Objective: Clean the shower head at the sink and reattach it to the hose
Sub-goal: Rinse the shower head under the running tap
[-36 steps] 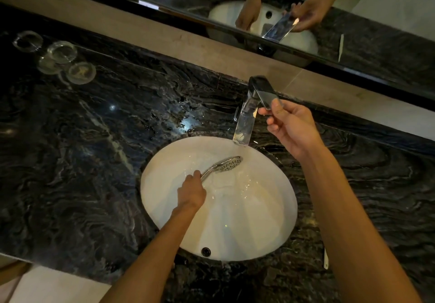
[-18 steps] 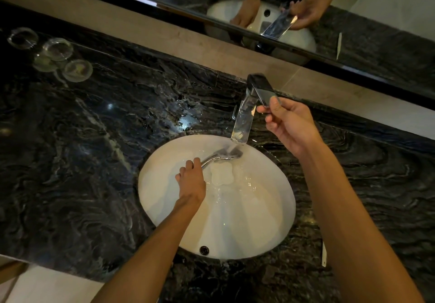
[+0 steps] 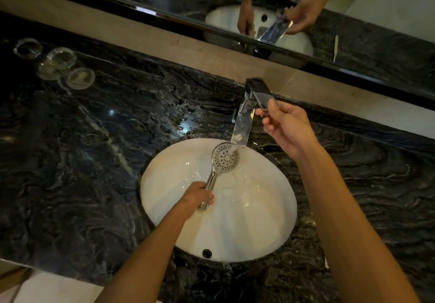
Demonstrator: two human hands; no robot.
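Left hand (image 3: 196, 194) grips shower head (image 3: 225, 158) by its handle, nozzles up under tap (image 3: 242, 123); right hand (image 3: 286, 128) pinches lever (image 3: 262, 95); tilt head so flow sweeps all holes

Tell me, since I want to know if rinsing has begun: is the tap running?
On. Water falls from the chrome faucet spout onto the perforated chrome shower head, over the white oval sink.

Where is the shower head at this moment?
In the head view the shower head is over the back of the white sink, nozzle face up just under the faucet spout, its handle gripped by the left hand.
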